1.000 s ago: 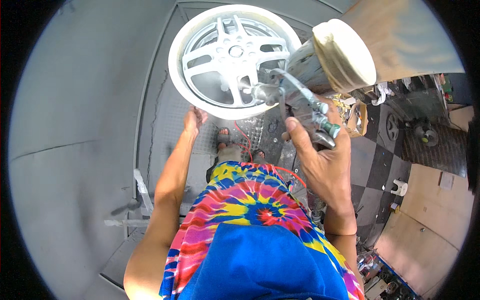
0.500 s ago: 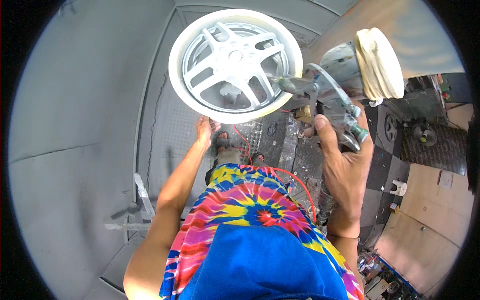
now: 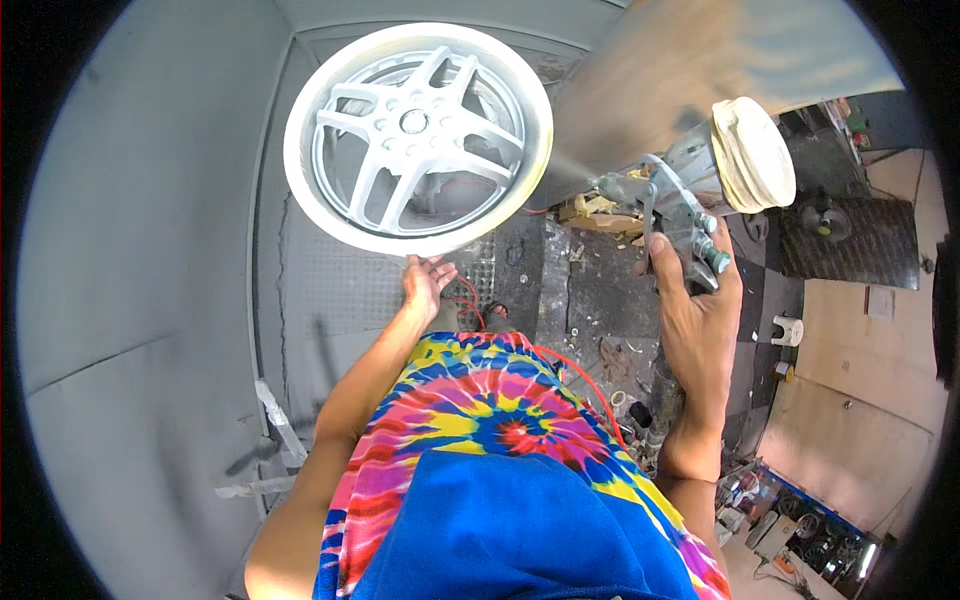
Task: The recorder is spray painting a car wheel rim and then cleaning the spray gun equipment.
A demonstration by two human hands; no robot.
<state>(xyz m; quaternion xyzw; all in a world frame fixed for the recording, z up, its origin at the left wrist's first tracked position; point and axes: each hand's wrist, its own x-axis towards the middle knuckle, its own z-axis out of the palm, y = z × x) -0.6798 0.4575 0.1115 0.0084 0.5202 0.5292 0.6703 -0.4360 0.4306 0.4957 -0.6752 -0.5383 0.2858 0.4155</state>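
Observation:
A five-spoke wheel (image 3: 413, 140), coated white, is at upper centre, facing up toward me. My left hand (image 3: 425, 284) is just below its rim with fingers loosely bent and apart; I cannot tell whether they touch it. My right hand (image 3: 692, 320) grips a metal spray gun (image 3: 676, 215) with green fittings, right of the wheel. The gun carries a cylindrical cup (image 3: 755, 155) with a cream, wrinkled top. Pale mist streams leftward from the nozzle toward the rim.
A grey booth wall (image 3: 140, 250) stands left, with a pale wrapped stand (image 3: 280, 418) low beside it. A red hose (image 3: 590, 380) crosses the stained floor. A cardboard box (image 3: 592, 215), dark panel (image 3: 850, 250), white stool (image 3: 787, 330) and cluttered tools (image 3: 790, 530) are at right.
The wheel has shifted left and turned in view. The spray gun has moved right, away from the wheel's middle to beside its rim. My left hand has moved right along the lower rim.

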